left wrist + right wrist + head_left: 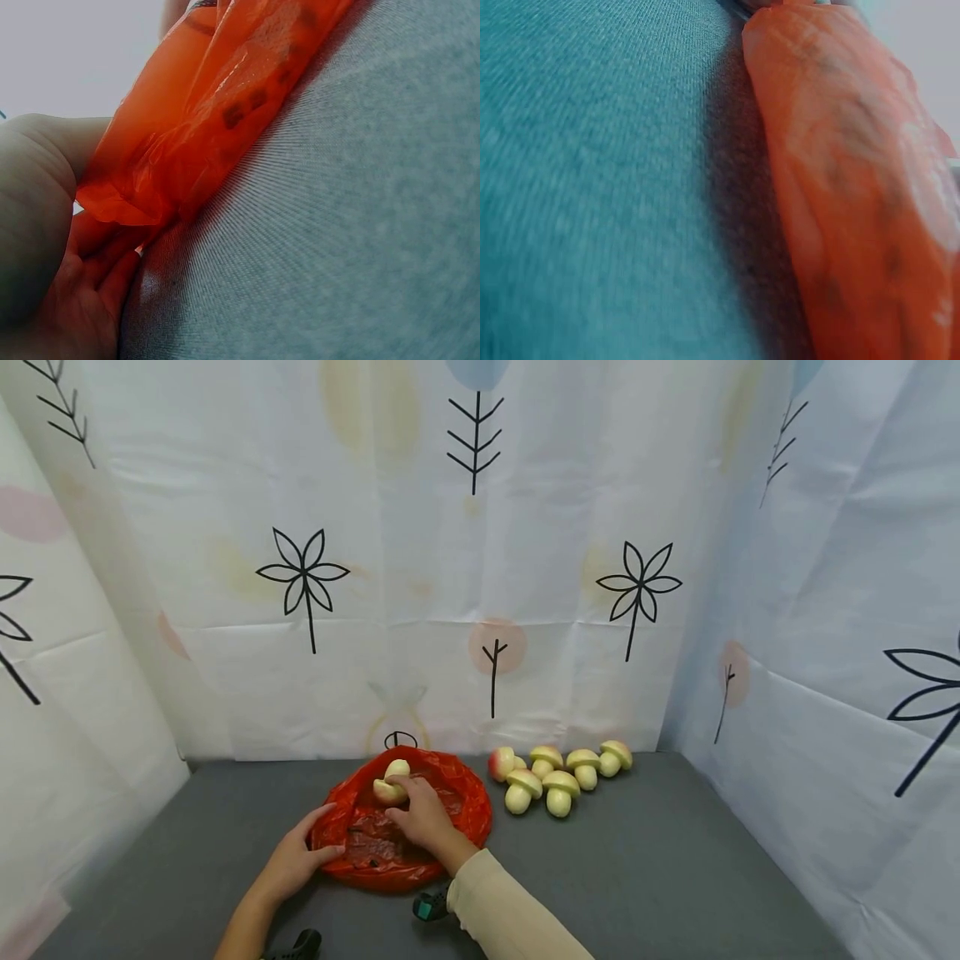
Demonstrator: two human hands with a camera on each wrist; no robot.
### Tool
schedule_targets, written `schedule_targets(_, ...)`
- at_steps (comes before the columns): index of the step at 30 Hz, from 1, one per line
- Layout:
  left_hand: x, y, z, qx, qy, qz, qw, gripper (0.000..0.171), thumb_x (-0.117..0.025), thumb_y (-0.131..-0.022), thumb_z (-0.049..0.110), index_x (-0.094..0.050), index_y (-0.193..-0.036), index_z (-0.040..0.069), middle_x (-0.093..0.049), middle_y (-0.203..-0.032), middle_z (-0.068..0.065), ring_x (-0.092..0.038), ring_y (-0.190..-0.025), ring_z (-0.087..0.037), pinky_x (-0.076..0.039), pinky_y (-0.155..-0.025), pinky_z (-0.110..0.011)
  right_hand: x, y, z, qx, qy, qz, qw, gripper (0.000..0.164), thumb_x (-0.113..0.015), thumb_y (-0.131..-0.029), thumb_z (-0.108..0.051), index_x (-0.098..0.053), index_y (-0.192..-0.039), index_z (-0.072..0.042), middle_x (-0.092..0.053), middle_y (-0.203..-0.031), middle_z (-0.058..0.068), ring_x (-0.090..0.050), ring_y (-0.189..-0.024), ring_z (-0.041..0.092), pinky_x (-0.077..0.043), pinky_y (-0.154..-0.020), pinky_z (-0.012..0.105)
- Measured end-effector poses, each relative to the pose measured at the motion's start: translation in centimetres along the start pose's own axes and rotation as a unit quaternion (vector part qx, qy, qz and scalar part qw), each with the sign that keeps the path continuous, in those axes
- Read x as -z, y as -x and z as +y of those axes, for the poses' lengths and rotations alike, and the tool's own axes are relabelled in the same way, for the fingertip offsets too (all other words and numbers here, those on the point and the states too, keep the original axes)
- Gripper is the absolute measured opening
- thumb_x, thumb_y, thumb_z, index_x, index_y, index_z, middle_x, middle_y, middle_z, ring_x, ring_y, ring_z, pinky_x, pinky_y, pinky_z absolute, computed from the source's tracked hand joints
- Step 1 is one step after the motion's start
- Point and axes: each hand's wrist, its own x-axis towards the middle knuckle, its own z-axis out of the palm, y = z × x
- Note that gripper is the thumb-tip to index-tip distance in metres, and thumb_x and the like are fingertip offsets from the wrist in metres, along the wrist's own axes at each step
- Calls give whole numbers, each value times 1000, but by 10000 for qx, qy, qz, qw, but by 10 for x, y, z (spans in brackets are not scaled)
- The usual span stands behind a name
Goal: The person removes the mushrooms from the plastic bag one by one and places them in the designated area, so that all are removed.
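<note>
A red plastic bag [472, 814] lies spread open on the grey table, its rim rolled into a ring. My left hand [292, 857] grips its left rim, thumb on the inner side and fingers outside; the left wrist view shows the thin bag [172, 142] between thumb and fingers. Over the bag's inside, my right hand [426, 814] holds a pale yellow toy mushroom [390, 792], tilted with its stem up. In the right wrist view the bag's outer side [847, 187] fills the right part, and the right hand's fingers are hidden.
Several more toy mushrooms [561, 792] stand grouped to the right of the bag, near the back of the table [637, 860]. One mushroom with a reddish cap [501, 763] lies on its side. Patterned white curtains [420, 568] enclose the back and both sides.
</note>
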Motion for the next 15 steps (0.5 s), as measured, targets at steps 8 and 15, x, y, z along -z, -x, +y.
schedule_targets(8, 3, 0, 0, 4, 13, -61, 10000, 80, -74, -86, 33, -33, -149, 5, -30, -148, -33, -30, -133, -51, -32, -100, -64, 12, 1, 2, 31, 128, 133, 9998, 43, -74, -87, -18, -62, -128, -18, -60, -124, 4, -54, -116, 22, -45, -98, 39)
schedule_targets(15, 2, 0, 0, -1, 10, -85, 10000, 80, -74, -87, 33, -33, -149, 5, -30, -148, -33, -31, -133, -51, -32, -100, -64, 12, 2, 3, -47, 394, -105, 9992, 51, -74, -87, -24, -57, -135, -22, -57, -131, 2, -51, -121, 23, -44, -99, 42)
